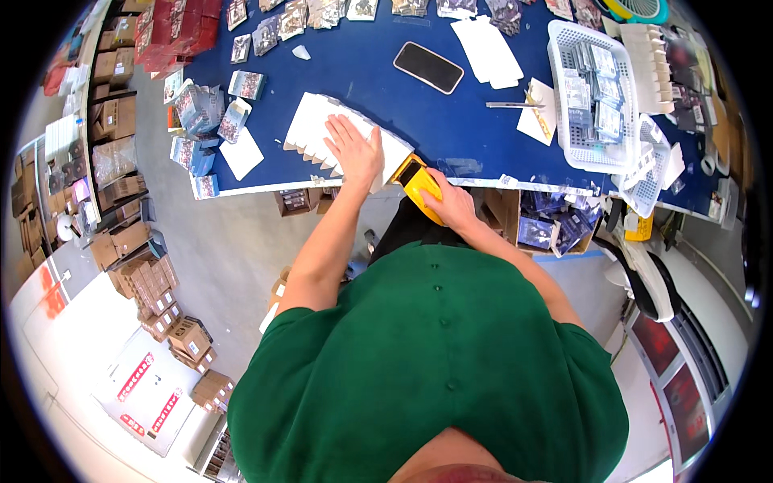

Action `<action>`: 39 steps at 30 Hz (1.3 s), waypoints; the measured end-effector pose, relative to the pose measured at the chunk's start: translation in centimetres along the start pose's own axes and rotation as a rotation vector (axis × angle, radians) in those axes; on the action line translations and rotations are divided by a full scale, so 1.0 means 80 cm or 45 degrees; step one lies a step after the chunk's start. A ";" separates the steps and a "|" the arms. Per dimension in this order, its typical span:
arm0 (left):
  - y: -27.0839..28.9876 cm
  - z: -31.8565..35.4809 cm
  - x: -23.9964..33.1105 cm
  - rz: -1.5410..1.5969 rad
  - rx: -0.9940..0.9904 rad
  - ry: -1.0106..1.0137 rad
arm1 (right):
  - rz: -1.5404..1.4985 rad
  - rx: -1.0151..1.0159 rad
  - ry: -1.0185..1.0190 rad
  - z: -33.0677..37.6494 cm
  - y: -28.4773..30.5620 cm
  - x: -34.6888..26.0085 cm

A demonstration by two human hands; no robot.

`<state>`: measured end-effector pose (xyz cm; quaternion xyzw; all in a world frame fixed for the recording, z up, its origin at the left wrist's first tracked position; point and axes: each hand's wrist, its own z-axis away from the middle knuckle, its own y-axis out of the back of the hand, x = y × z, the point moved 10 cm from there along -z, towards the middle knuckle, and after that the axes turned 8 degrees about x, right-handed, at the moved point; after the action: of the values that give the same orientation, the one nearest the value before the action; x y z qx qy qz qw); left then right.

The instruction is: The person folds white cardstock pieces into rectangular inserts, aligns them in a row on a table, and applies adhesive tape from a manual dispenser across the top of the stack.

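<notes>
My left hand (353,147) lies flat with stretched fingers on a white cardboard piece (310,121) with a notched, toothed edge, near the table's front edge. In my right hand (452,201) is a yellow and black hand-held tool (420,190); its exact kind is not clear. The tool's far end touches or overlaps the right end of the white cardboard. My right fingers are wrapped round the tool's body, which partly hides it.
On the blue table (354,60) lie a phone (428,68), white sheets (485,50) and a pen (515,105). A white basket (560,97) holds packs at right. Small boxes (200,110) stand at left, red boxes (177,32) behind. Below is an open carton (506,211).
</notes>
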<state>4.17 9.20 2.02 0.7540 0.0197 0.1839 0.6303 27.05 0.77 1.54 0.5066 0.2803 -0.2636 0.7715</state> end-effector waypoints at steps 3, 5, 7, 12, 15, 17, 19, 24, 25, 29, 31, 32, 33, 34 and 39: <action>0.007 0.000 0.003 -0.014 0.062 -0.053 | 0.016 0.020 0.026 -0.009 -0.003 -0.004; 0.003 0.002 -0.002 -0.023 0.054 -0.061 | 0.017 0.004 0.018 0.001 -0.006 -0.004; 0.003 0.004 0.000 0.033 -0.011 -0.058 | -0.008 -0.001 -0.009 0.000 -0.006 -0.002; 0.011 0.060 0.025 0.011 -0.268 -0.273 | -0.070 -0.021 -0.053 -0.001 -0.002 0.002; 0.011 0.061 0.021 -0.069 -0.195 -0.409 | -0.073 -0.050 -0.025 -0.001 0.000 0.001; 0.012 0.067 0.022 -0.067 -0.220 -0.413 | -0.073 -0.058 -0.020 0.006 0.000 0.006; 0.015 0.067 0.031 -0.097 -0.247 -0.423 | -0.061 -0.080 -0.018 0.007 0.004 0.011; 0.002 0.068 0.020 -0.164 -0.255 -0.453 | -0.099 -0.113 0.043 0.031 0.026 0.031; 0.002 0.070 0.021 -0.150 -0.246 -0.450 | -0.131 -0.123 0.063 0.040 0.036 0.036; 0.002 0.070 0.021 -0.174 -0.253 -0.430 | -0.181 -0.045 0.112 0.069 0.061 0.054; 0.004 0.070 0.023 -0.214 -0.238 -0.439 | -0.095 -0.055 0.092 0.071 0.051 0.068; 0.005 0.070 0.022 -0.235 -0.232 -0.441 | -0.052 -0.061 0.083 0.070 0.046 0.075; 0.008 0.070 0.021 -0.227 -0.250 -0.426 | -0.002 -0.063 0.072 0.063 0.040 0.072; 0.012 0.069 0.023 -0.215 -0.273 -0.415 | 0.049 -0.063 0.056 0.051 0.031 0.061; 0.065 0.003 0.002 0.234 -0.265 -0.281 | 0.136 -0.057 -0.063 0.016 0.018 0.018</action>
<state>3.32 7.95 7.03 0.6989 -0.1378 0.1577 0.6839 29.26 -0.10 1.87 0.4967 0.2396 -0.2280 0.8024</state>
